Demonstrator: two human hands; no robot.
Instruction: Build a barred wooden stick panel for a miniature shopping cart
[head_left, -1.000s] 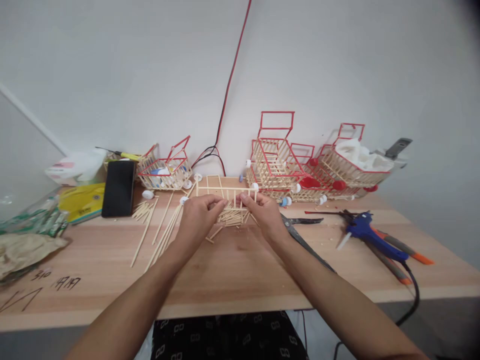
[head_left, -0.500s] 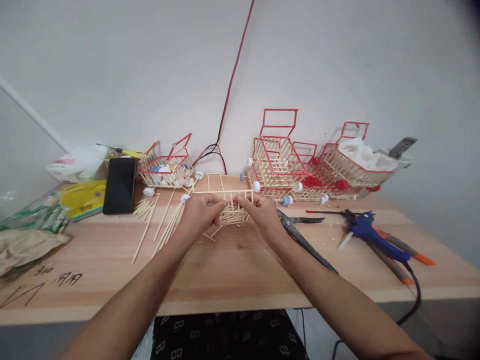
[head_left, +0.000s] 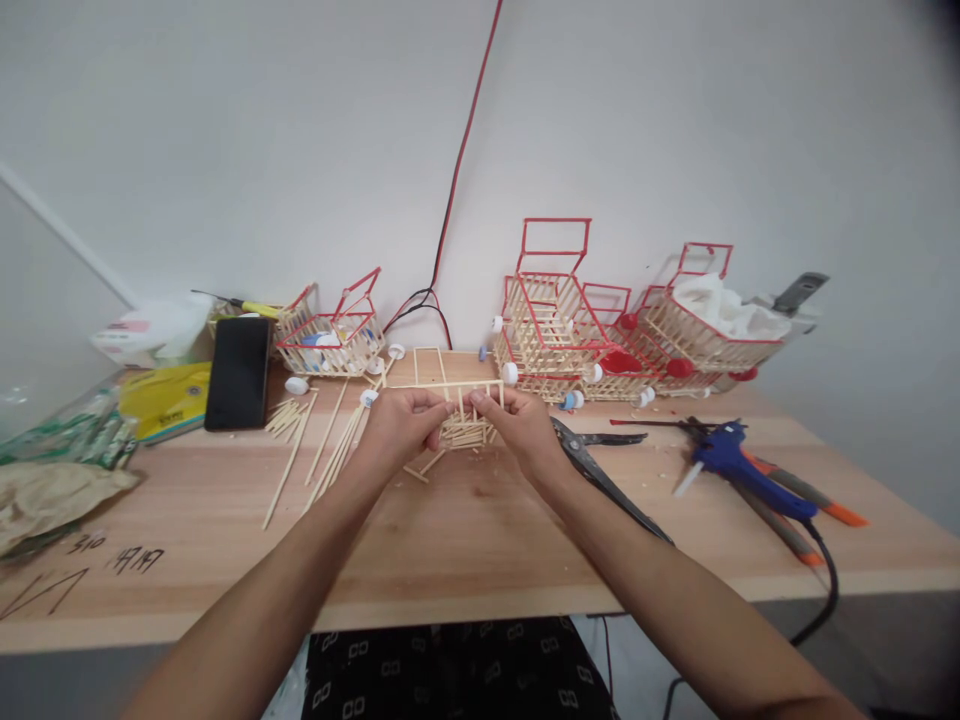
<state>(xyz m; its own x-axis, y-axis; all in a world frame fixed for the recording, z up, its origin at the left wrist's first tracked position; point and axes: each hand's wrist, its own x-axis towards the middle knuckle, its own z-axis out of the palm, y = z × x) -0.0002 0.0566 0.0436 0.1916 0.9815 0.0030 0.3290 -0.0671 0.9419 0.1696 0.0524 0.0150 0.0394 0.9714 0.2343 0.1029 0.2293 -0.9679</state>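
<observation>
Both hands pinch a small frame of thin wooden sticks (head_left: 471, 384) held just above the table. My left hand (head_left: 409, 415) is closed on its left part, thumb and forefinger together. From the other side, my right hand (head_left: 517, 418) grips it the same way, a few centimetres apart from the left. Beneath the fingers lies a pile of short cut sticks (head_left: 463, 434), partly covered by the frame. A flat rectangle of sticks (head_left: 430, 350) stands or lies behind the hands; I cannot tell which. Long loose sticks (head_left: 330, 452) spread beside my left wrist.
Finished stick carts with red trim (head_left: 555, 310) stand at the back right, and another cart (head_left: 330, 340) at the back left. On the right lie black cutters (head_left: 607, 480) and a blue glue gun (head_left: 739, 465) with its cord. A phone (head_left: 238, 373) leans at left near a yellow packet (head_left: 165, 400).
The hands and the stick frame keep almost the same place and grip. The whole view has shifted very slightly.
</observation>
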